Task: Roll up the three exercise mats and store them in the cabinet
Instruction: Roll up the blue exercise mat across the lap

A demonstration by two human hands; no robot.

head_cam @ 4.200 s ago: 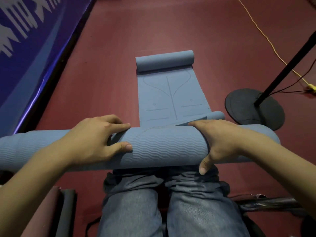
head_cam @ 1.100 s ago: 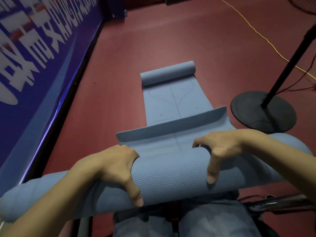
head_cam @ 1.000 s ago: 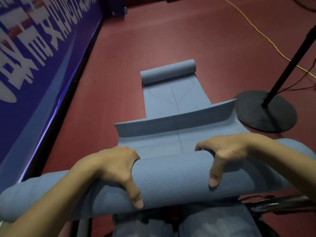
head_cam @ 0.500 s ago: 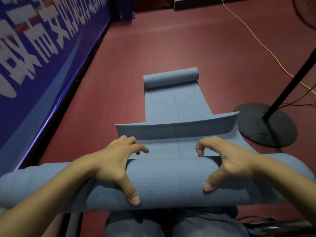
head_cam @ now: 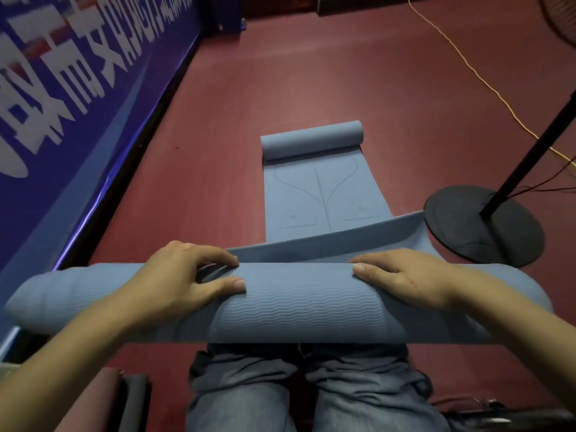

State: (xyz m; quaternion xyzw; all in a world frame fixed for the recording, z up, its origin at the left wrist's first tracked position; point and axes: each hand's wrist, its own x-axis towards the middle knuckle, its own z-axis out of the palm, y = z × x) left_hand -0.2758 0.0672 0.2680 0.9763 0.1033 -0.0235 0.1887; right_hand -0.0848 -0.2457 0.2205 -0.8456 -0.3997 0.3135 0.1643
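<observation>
Rolling a blue exercise mat [head_cam: 299, 304] held across the person's knees. The loose flap behind the roll may spring back and slacken the coil if the pressure lifts, since the foam looks springy. The left hand [head_cam: 184, 282] and right hand [head_cam: 402, 279] press spread fingers flat on top. The mat is ribbed and thickly rolled. A second mat [head_cam: 321, 188] lies half-unrolled on the floor beyond.

The rolled mat [head_cam: 296, 302] is dusty blue with fine wavy ribbing; its unrolled stretch [head_cam: 321, 194] carries thin grey alignment lines. The floor [head_cam: 311, 73] is maroon, the banner [head_cam: 78, 98] royal blue with white lettering, the jeans [head_cam: 249, 400] faded blue.
</observation>
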